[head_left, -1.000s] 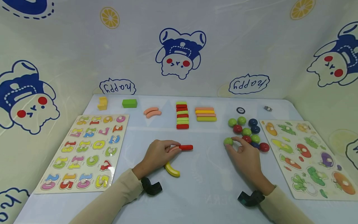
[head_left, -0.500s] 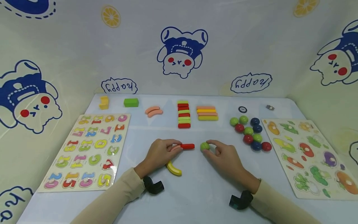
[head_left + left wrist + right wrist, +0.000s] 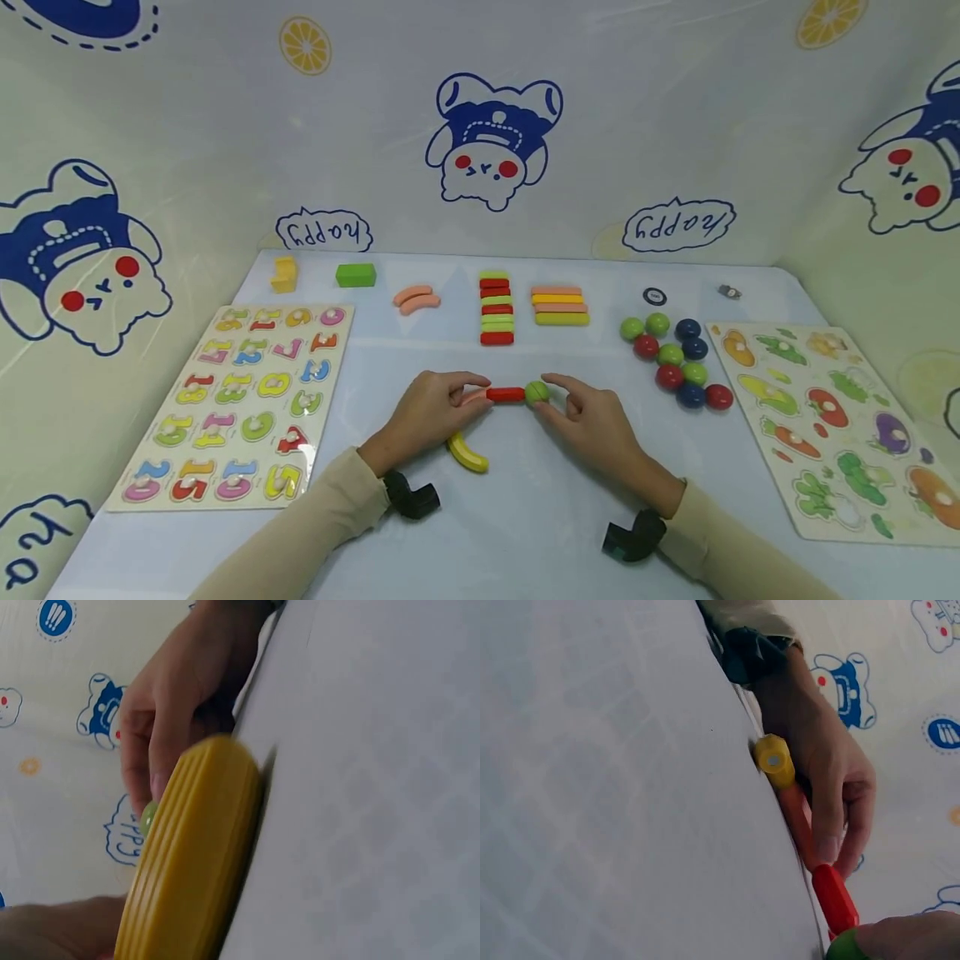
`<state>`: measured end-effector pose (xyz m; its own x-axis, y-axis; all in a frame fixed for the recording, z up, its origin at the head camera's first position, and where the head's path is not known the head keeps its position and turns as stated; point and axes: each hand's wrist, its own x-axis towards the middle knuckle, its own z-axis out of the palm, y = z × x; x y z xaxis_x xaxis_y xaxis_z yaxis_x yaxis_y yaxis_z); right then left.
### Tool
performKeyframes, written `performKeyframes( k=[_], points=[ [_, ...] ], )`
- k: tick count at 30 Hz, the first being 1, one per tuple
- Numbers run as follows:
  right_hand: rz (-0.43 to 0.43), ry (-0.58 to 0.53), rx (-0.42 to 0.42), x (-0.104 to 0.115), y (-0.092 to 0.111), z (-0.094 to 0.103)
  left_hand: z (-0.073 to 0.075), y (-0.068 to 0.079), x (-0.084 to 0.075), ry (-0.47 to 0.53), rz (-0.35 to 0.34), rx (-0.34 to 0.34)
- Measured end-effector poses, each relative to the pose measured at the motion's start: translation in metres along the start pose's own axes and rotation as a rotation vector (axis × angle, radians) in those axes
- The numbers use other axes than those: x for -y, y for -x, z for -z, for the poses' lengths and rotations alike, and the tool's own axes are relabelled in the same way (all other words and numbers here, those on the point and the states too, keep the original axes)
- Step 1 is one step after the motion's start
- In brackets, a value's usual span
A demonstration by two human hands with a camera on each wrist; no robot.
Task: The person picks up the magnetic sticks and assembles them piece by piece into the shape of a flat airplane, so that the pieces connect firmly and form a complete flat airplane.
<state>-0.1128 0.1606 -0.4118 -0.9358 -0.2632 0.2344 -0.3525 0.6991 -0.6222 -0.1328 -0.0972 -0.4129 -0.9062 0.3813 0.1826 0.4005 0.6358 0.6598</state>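
In the head view my left hand point(image 3: 426, 414) pinches a pink toy sausage point(image 3: 474, 396) between thumb and fingers, near its right end. A red stick point(image 3: 506, 395) extends rightward from those fingertips. At its far end is a green ball point(image 3: 536, 392), pinched by my right hand point(image 3: 597, 426) and right up against the stick. Below the left hand curves a yellow toy banana point(image 3: 468, 457), its upper part hidden by the hand. Seen from the right wrist, banana point(image 3: 775, 760), sausage point(image 3: 798, 825), red stick point(image 3: 835, 897) and ball point(image 3: 844, 946) run in one line.
A number puzzle board point(image 3: 318, 433) lies left, a vegetable puzzle board point(image 3: 765, 454) right. Several coloured balls point(image 3: 670, 377) cluster beside it. Along the back are a green block point(image 3: 356, 275), a yellow piece point(image 3: 284, 276), two pink sausages point(image 3: 418, 300) and rows of coloured sticks point(image 3: 497, 321).
My right hand has carried the green ball left from the ball cluster to the end of the red stick. The left hand has stayed in place with the pink sausage.
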Motion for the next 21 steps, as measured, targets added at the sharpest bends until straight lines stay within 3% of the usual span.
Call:
performKeyframes(
  k=[5,9,21],
  points=[
    [-0.029,0.016,0.051,0.001,0.000,0.000,0.017,0.001,-0.007,-0.135,0.155,0.126],
    [-0.018,0.013,0.062,-0.001,0.001,0.000,0.028,0.001,-0.013,-0.198,0.214,0.177],
    [0.138,-0.089,0.191,-0.005,0.006,-0.007,0.044,-0.002,0.001,-0.265,0.104,0.075]
  ],
)
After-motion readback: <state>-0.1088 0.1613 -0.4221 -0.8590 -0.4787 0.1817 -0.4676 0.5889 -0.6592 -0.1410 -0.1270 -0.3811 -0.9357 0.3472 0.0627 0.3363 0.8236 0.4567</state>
